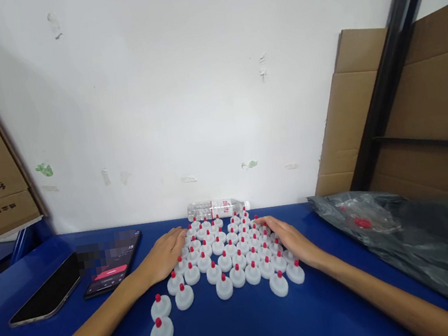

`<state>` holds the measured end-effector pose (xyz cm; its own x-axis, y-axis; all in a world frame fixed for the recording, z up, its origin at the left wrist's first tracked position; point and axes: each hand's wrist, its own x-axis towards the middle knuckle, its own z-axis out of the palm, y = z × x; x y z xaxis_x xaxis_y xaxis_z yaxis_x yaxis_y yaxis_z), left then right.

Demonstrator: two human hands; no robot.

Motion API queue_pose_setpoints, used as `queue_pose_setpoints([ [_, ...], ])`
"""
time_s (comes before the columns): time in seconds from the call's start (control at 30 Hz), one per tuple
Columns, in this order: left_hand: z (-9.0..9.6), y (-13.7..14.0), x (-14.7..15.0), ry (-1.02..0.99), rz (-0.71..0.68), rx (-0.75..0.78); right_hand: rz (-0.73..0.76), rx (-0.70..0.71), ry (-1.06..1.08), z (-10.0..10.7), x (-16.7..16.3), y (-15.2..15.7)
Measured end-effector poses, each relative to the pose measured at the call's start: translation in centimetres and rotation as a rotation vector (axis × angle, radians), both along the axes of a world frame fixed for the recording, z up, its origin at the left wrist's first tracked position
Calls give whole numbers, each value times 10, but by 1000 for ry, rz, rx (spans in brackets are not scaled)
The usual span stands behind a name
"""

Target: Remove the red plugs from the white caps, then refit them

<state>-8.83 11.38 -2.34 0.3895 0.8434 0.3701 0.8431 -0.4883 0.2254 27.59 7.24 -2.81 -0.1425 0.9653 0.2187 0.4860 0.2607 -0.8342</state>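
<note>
White round caps with red tips (237,275) stand upright in a dense cluster on the blue table. My left hand (168,252) rests along the left side of the cluster, its fingers stretched out and touching or close against the outer caps. On the opposite side, my right hand (290,239) lies with fingers extended inward, beside the caps at the right edge. Neither hand grasps anything. Two caps, one in front of the other (162,334), sit apart at the front left. A clear plastic bottle (217,209) lies on its side behind the cluster.
Two phones lie at the left: a dark one (45,290) and one with a lit screen (114,264). A black plastic bag (419,252) covers the right side, with a clear bag holding something red (363,222) on it. Cardboard (345,112) leans against the white wall.
</note>
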Motion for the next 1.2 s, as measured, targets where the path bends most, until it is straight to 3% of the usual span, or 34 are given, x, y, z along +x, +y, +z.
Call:
queue_pose_setpoints([
  [0.27,-1,1,-4,30,-5,-58,7,11,-11,1,-1,-1],
  [1.2,-4,3,-6,38,-35,-53,4,11,-1,1,0,-1],
])
